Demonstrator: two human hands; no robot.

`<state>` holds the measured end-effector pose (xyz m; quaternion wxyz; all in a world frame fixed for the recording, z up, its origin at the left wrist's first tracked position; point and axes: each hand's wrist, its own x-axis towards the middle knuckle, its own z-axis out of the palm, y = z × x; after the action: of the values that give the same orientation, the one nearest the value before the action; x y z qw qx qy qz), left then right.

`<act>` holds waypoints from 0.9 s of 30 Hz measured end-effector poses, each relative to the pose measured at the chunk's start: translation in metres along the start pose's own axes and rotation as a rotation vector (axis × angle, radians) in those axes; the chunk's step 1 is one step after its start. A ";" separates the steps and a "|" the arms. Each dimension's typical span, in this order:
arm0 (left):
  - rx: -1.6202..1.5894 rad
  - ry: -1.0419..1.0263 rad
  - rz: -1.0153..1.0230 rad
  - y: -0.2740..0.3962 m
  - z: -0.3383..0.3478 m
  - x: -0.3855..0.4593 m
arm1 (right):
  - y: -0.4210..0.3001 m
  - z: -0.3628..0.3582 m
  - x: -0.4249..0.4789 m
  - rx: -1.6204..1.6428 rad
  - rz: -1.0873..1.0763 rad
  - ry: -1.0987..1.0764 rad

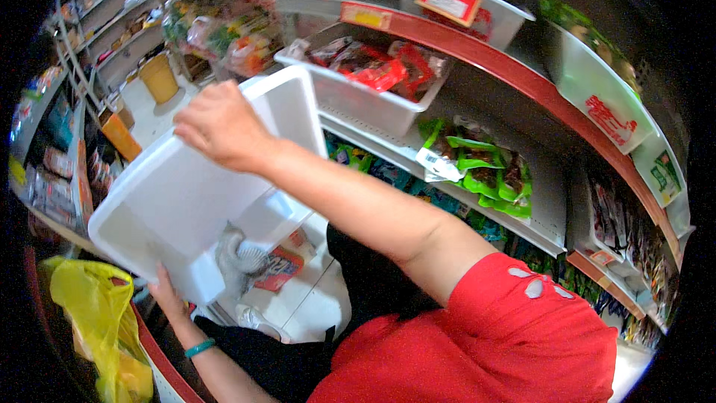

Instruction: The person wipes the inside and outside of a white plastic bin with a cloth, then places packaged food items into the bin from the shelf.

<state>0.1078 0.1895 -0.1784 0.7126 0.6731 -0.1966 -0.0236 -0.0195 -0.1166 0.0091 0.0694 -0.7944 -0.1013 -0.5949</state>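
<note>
A white plastic bin [184, 190] is tilted in front of me, its inside turned towards me. My right hand [224, 126] reaches across and is closed on the bin's upper rim. Lower down, my left hand [168, 294], with a teal bracelet [199, 348] on the wrist, holds the near lower edge; its thumb shows and the other fingers are hidden. A crumpled grey thing [240, 260], perhaps a cloth, appears at the bin's lower side; I cannot tell whether it touches the bin. Beside it, a red printed package [282, 268] is down near the tiled floor.
Ahead, a shelf [545, 224] bears green packets [492, 170] and a white bin [363, 95] of red packets [386, 70]. More bins [604, 89] stand above its red edge strip. A yellow plastic bag [95, 313] is at lower left. A yellow bucket [158, 78] stands in the aisle.
</note>
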 end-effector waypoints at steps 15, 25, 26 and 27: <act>0.169 0.252 0.192 0.011 0.029 -0.011 | -0.122 0.052 -0.188 0.143 0.386 -0.769; 0.289 0.253 0.155 0.017 0.029 -0.012 | -0.009 0.014 -0.207 -0.103 0.872 -0.698; 0.294 0.249 0.158 0.019 0.030 -0.011 | 0.002 0.009 -0.206 -0.011 0.958 -0.483; 0.298 0.248 0.158 0.021 0.031 -0.012 | 0.007 0.006 -0.193 -0.025 0.926 -0.316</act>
<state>0.0825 0.1653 -0.1601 0.6234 0.7514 -0.1610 0.1446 -0.0649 -0.1372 -0.1771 0.3007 -0.8373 0.2606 -0.3750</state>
